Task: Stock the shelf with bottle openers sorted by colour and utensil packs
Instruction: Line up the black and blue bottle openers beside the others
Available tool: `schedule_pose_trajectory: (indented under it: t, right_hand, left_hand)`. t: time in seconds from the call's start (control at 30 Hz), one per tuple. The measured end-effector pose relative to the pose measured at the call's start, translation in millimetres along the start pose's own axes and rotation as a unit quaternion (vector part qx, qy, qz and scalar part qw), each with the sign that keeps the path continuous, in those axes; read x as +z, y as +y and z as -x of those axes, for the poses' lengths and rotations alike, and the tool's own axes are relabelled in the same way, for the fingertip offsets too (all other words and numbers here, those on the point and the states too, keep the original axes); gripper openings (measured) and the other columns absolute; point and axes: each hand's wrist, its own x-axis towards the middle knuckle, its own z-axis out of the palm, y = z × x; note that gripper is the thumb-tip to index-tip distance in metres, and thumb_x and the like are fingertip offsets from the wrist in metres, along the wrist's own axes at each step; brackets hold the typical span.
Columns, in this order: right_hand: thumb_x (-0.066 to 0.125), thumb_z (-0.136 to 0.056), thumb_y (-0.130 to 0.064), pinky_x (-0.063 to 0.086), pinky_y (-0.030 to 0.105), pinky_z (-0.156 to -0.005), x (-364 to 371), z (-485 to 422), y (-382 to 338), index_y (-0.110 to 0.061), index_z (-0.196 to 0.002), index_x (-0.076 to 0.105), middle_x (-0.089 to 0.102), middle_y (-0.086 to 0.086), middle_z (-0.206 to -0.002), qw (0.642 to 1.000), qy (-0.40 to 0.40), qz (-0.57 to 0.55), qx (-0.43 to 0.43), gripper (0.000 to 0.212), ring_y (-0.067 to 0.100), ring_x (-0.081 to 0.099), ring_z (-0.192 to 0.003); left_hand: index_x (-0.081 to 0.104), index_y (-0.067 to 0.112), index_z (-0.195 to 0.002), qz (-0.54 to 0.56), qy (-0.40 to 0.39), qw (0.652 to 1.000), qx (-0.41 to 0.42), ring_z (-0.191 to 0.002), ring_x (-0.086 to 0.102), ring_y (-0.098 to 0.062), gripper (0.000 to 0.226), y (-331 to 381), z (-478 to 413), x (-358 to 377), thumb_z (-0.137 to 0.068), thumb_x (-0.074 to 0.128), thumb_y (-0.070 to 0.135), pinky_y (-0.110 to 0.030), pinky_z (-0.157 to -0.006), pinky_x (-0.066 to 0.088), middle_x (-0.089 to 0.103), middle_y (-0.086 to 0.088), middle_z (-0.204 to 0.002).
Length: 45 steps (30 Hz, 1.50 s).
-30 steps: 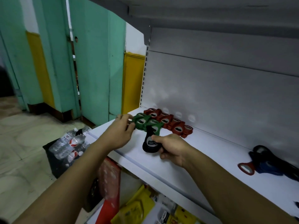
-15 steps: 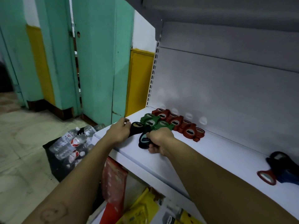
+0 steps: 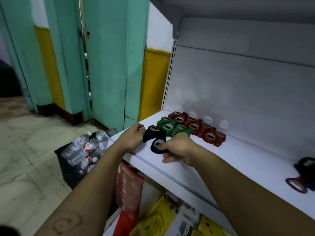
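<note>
Bottles (image 3: pixel 81 149) of clear, crinkled plastic lie heaped in a dark crate (image 3: pixel 68 171) on the floor left of the shelf (image 3: pixel 238 160), a flat white metal board with a smooth painted face. At the shelf's front left corner the left hand (image 3: pixel 132 139) has its fingers curled round the narrow tail of a black opener (image 3: pixel 152 132), a glossy plastic paddle with a rounded head and a pale oblong slot. Just beside it on the shelf, the right hand (image 3: pixel 179 149) pinches a second black opener (image 3: pixel 157 146) between thumb and curled fingers. It may be a small stack, but the edge is too blurred to count. One finger lies straight along the shelf's front.

Behind the hands on the shelf sit the green openers (image 3: pixel 172 126), overlapping like scales. Further back on the shelf, against its grey back panel, runs a slanting row of red openers (image 3: pixel 201 130) of the same rounded shape. At the shelf's far right lies a loose red opener (image 3: pixel 296 184) against a dark pile (image 3: pixel 306 167). Below the shelf hang a red card pack (image 3: pixel 129 184) and shiny yellow packs (image 3: pixel 156 218).
</note>
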Motion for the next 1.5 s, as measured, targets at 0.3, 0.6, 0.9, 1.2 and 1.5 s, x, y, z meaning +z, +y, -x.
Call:
schedule_pose_trajectory:
  t: [0.3, 0.6, 0.9, 1.2, 1.5]
  right_hand:
    - [0.060, -0.087, 0.007, 0.061, 0.033, -0.062, 13, -10, -9, 0.001, -0.098, 0.055, 0.062, 0.018, -0.086, 1.000, -0.012, -0.026, 0.003, 0.013, 0.023, 0.063, -0.069]
    - [0.064, -0.087, -0.026, 0.049, 0.032, -0.076, -13, 4, 6, -0.009, -0.106, 0.066, 0.065, 0.008, -0.099, 0.941, 0.141, 0.265, -0.155, 0.026, 0.027, 0.060, -0.093]
    - [0.058, -0.088, -0.051, 0.026, 0.039, -0.112, -88, 50, 50, -0.031, -0.146, 0.037, 0.041, 0.000, -0.147, 0.846, 0.199, 0.431, -0.241, 0.065, 0.023, 0.032, -0.134]
    - [0.055, -0.090, -0.053, 0.015, 0.037, -0.115, -177, 106, 112, -0.031, -0.149, 0.030, 0.029, 0.001, -0.156, 0.849, 0.235, 0.435, -0.188, 0.067, 0.022, 0.022, -0.143]
    - [0.059, -0.088, -0.051, 0.019, 0.041, -0.112, -276, 147, 196, -0.031, -0.143, 0.040, 0.036, -0.002, -0.151, 0.864, 0.216, 0.447, -0.079, 0.062, 0.022, 0.028, -0.137]
  left_hand:
    - [0.052, 0.015, -0.136, -0.012, -0.014, 1.000, 0.020, -0.123, 0.051, -0.021, 0.036, -4, 1, -2, -0.103, 0.043, 0.026, -0.026, -0.097, 0.036, 0.055, -0.006, -0.138]
    - [0.050, 0.013, -0.137, -0.024, 0.064, 0.997, 0.047, -0.118, 0.053, -0.020, 0.045, -8, 20, 3, -0.097, 0.055, 0.033, -0.030, -0.097, 0.040, 0.057, -0.008, -0.136]
    - [0.054, 0.020, -0.133, -0.311, 0.094, 0.923, 0.207, -0.125, 0.046, -0.025, 0.056, 54, 64, 37, -0.087, 0.043, 0.049, -0.041, -0.107, 0.032, 0.056, -0.003, -0.135]
    - [0.047, 0.023, -0.139, -0.309, -0.009, 0.907, 0.286, -0.133, 0.037, -0.020, 0.049, 140, 108, 133, -0.096, 0.048, 0.045, -0.032, -0.109, 0.023, 0.050, 0.000, -0.141]
    - [0.044, 0.025, -0.142, -0.258, -0.113, 0.910, 0.304, -0.136, 0.035, -0.017, 0.050, 198, 140, 249, -0.096, 0.050, 0.043, -0.033, -0.113, 0.026, 0.045, 0.003, -0.147]
